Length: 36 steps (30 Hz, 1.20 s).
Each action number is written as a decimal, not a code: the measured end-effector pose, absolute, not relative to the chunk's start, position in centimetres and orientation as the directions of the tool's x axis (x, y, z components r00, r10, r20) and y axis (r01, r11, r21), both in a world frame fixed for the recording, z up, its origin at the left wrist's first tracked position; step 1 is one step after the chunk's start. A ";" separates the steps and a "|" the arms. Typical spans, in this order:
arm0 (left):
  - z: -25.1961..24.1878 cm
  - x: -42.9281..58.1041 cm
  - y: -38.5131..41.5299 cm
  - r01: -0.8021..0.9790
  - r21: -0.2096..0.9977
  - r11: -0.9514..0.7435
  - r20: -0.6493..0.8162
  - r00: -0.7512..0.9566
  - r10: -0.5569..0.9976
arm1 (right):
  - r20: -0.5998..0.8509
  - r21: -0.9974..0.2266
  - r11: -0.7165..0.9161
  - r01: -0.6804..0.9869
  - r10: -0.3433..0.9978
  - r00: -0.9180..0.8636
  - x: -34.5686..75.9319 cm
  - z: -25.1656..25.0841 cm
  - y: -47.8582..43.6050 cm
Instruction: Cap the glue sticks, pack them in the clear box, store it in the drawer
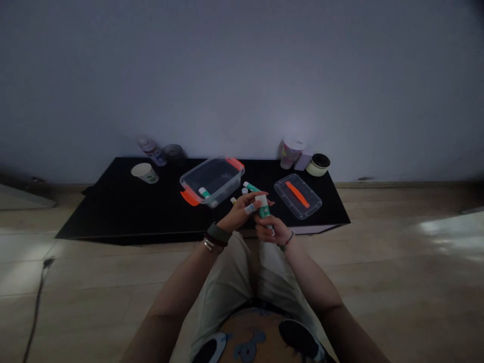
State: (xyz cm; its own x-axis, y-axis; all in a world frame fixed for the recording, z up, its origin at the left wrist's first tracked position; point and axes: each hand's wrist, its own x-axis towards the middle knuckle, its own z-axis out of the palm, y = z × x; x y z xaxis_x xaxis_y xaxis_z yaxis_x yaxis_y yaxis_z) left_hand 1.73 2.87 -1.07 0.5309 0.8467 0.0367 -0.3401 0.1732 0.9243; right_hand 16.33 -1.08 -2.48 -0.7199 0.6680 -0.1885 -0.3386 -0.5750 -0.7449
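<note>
Both hands meet over the front edge of the black table, around a green-and-white tube (263, 208). My right hand (273, 230) is closed round its lower end. My left hand (240, 212) grips the upper, white end between thumb and fingers. A small white piece with bluish marks (250, 208) shows at the left thumb; whether it is held or worn I cannot tell. Just behind the hands lie another green-and-white tube (251, 186) and a small round white item (244, 191). To the left, a clear plastic box (230, 190) with orange clips stands open, with a green-and-white tube (204, 193) in it.
A clear lid (313, 200) with an orange handle (297, 194) lies to the right. Behind it stand a plastic cup (290, 152), a pale box (302, 161) and a cream pot (316, 169). A paper cup (144, 173), a bottle (154, 153) and a dark bowl (173, 152) are at the left.
</note>
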 end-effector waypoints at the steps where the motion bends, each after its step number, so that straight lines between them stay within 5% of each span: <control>1: -1.4 1.8 2.9 -0.364 0.910 0.197 0.024 0.523 0.852 | -0.208 -0.779 -0.541 -0.317 0.700 -0.683 16.3 -2.6 -1.0; 5: -2.4 2.3 2.9 -0.361 0.911 0.199 -0.029 0.426 0.904 | -0.238 -0.971 -0.231 0.057 0.942 -0.236 16.4 -3.3 -0.7; 8: -2.6 2.5 2.8 -0.273 0.951 0.145 -0.032 0.379 0.925 | -0.052 -0.883 -0.065 0.465 0.998 0.040 16.5 -3.6 -0.6; 10: -2.5 2.6 2.7 -0.229 0.966 0.119 -0.032 0.351 0.936 | -0.017 -0.823 -0.052 0.566 0.998 0.067 16.4 -3.5 -0.7; 13: -2.5 2.5 2.6 -0.209 0.973 0.102 -0.033 0.309 0.951 | -0.105 -0.868 -0.091 0.489 0.994 -0.003 16.1 -3.3 -0.7; 17: -2.2 1.9 2.2 -0.213 0.970 0.119 -0.038 0.351 0.936 | -0.326 -0.945 -0.319 0.077 0.891 -0.316 16.2 -3.1 -1.2; 20: -1.9 1.5 1.7 -0.279 0.949 0.143 -0.003 0.449 0.894 | -0.293 -0.839 -0.502 -0.209 0.741 -0.604 16.5 -3.1 -2.0; 23: -1.9 1.5 1.4 -0.352 0.913 0.205 0.025 0.549 0.835 | -0.178 -0.741 -0.589 -0.322 0.635 -0.751 16.4 -3.4 -2.9; 28: -3.0 1.8 1.4 -0.362 0.904 0.227 -0.008 0.517 0.856 | -0.263 -0.800 -0.508 -0.320 0.775 -0.575 15.7 -4.2 -2.9; 33: -3.6 2.3 1.6 -0.322 0.934 0.155 -0.005 0.421 0.907 | -0.219 -0.976 -0.218 0.024 0.971 -0.094 15.2 -5.3 -2.0; 36: -3.3 2.1 1.5 -0.261 0.959 0.107 0.014 0.423 0.906 | -0.204 -0.978 -0.197 0.065 0.972 -0.118 15.3 -5.3 -2.1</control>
